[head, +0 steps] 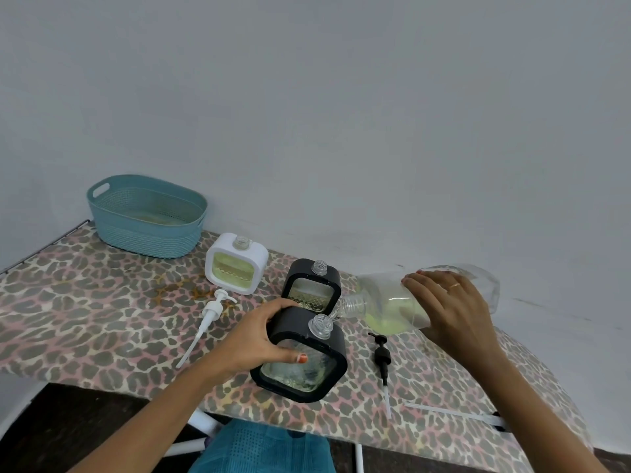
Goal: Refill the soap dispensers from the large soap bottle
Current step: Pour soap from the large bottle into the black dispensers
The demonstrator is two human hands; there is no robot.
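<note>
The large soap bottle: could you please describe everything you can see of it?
The large soap bottle is clear plastic, uncapped, with a threaded neck. It is tipped nearly horizontal, its mouth at the open neck of the nearest black dispenser. Pale yellow-green soap pools along its lower side. The right hand grips its body; the left hand steadies the dispenser.

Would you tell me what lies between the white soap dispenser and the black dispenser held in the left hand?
In the head view, a second black square dispenser stands between them, uncapped, on the leopard-print board.
</note>
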